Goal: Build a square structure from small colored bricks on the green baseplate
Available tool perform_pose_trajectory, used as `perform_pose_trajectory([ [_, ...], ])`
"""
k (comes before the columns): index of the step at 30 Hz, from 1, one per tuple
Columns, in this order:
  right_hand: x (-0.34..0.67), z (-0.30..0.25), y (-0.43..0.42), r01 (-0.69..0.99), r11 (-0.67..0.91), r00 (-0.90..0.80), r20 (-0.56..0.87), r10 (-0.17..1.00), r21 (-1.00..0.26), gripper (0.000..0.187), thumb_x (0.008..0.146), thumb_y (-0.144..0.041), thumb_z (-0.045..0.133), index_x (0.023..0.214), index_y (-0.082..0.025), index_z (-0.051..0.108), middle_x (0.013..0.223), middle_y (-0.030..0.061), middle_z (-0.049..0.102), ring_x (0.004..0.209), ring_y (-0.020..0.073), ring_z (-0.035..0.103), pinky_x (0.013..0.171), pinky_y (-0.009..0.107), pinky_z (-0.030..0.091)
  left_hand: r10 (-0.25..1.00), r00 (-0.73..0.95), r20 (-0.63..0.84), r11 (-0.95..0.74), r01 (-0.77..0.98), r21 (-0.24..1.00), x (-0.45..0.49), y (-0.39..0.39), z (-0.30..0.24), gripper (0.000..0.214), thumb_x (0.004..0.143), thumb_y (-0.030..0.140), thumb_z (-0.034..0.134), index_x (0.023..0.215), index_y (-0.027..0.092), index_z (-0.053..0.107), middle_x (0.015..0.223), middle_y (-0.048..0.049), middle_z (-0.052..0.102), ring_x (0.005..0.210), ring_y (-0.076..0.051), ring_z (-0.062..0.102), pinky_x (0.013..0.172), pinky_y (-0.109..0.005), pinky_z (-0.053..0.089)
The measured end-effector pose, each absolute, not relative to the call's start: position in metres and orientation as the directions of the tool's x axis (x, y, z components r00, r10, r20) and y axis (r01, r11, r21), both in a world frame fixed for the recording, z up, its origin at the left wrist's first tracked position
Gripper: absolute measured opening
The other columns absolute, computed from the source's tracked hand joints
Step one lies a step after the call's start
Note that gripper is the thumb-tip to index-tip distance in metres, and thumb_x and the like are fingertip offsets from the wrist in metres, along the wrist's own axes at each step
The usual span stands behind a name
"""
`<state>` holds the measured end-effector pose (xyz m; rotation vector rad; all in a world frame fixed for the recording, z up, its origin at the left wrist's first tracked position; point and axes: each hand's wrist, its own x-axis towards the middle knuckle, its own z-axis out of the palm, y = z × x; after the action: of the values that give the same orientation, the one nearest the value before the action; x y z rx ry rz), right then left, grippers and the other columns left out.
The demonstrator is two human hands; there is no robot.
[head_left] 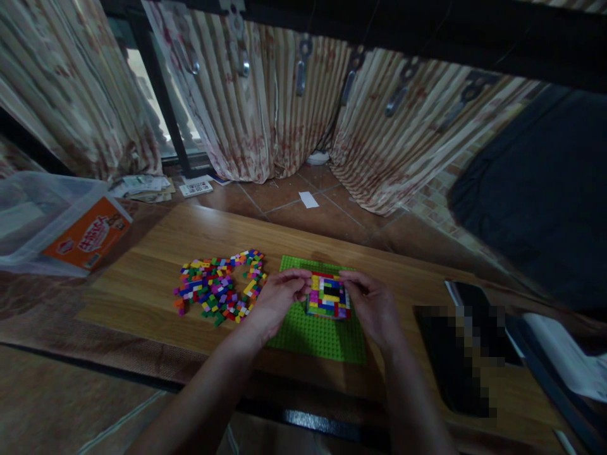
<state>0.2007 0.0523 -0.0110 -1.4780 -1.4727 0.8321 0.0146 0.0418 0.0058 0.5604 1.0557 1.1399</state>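
A small, multicoloured toy-brick building with a dark square opening in its top stands on a green studded baseplate. My left hand is at the building's upper left, its fingers curled together against that side; whatever they pinch is hidden. On the opposite side, my right hand has thumb and fingers closed at the building's upper right edge. To the left of the baseplate lies a spread pile of loose toy bricks in many colours.
Everything rests on a wooden board. A clear plastic bin with an orange label is at the far left. Dark, partly pixelated flat devices lie on the right. Striped curtains hang behind, and a white paper is on the tiled floor.
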Motion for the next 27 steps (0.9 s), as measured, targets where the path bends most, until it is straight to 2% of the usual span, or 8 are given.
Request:
perform_pose_trajectory([
  [3,0.2,-0.017,0.055,0.327,0.027,0.128,0.073,0.989,-0.944,0.018,0.076,-0.031,0.066,0.09,-0.024,0.076,0.095,0.0034,0.076,0.092,0.0237,0.069,0.088,0.04,0.051,0.921,0.04,-0.387,0.36,-0.467,0.808,0.014,0.042,0.005,0.014,0.073,0.008,0.06,0.081,0.01,0.071,0.076,-0.0073,0.069,0.063,-0.011,0.061,0.063,-0.024,0.046],
  [8,0.196,-0.02,0.06,0.193,-0.01,0.185,0.027,0.982,-0.981,0.022,0.068,-0.03,0.071,0.087,-0.021,0.074,0.08,0.0033,0.076,0.077,0.0215,0.069,0.078,0.038,0.054,0.916,0.043,-0.399,0.366,-0.497,0.787,0.014,0.042,0.005,0.016,0.076,0.006,0.057,0.084,0.008,0.071,0.077,-0.0085,0.07,0.065,-0.011,0.063,0.066,-0.024,0.049],
  [12,0.194,-0.018,0.061,0.133,-0.025,0.213,0.004,0.977,-0.991,0.025,0.063,-0.03,0.073,0.085,-0.019,0.073,0.075,0.0032,0.075,0.072,0.0204,0.069,0.073,0.035,0.054,0.916,0.055,-0.398,0.37,-0.504,0.781,0.015,0.043,0.004,0.017,0.077,0.004,0.056,0.085,0.007,0.071,0.075,-0.008,0.07,0.066,-0.011,0.064,0.068,-0.024,0.051],
  [18,0.193,-0.016,0.06,0.108,-0.053,0.199,-0.031,0.979,-0.993,0.03,0.065,-0.028,0.073,0.093,-0.019,0.072,0.076,0.0027,0.075,0.071,0.0199,0.069,0.071,0.034,0.054,0.913,0.072,-0.401,0.376,-0.525,0.763,0.016,0.043,0.003,0.016,0.078,0.004,0.057,0.087,0.007,0.07,0.079,-0.0094,0.071,0.068,-0.012,0.066,0.071,-0.025,0.053],
  [24,0.193,-0.018,0.059,0.141,-0.072,0.215,-0.04,0.976,-0.987,0.037,0.066,-0.026,0.073,0.102,-0.018,0.07,0.077,0.0021,0.076,0.076,0.0209,0.07,0.08,0.038,0.054,0.946,0.103,-0.308,0.308,-0.582,0.752,0.015,0.041,0.002,0.019,0.073,0.007,0.067,0.091,0.01,0.07,0.097,-0.0095,0.071,0.087,-0.017,0.069,0.084,-0.03,0.054],
  [27,0.191,-0.019,0.056,0.162,-0.053,0.252,-0.011,0.968,-0.985,0.032,0.069,-0.028,0.072,0.099,-0.017,0.071,0.083,0.0041,0.076,0.08,0.0218,0.07,0.083,0.039,0.053,0.954,0.146,-0.263,0.297,-0.595,0.747,0.015,0.04,0.0,0.021,0.072,0.01,0.07,0.094,0.011,0.07,0.102,-0.0098,0.07,0.094,-0.019,0.069,0.091,-0.033,0.051],
])
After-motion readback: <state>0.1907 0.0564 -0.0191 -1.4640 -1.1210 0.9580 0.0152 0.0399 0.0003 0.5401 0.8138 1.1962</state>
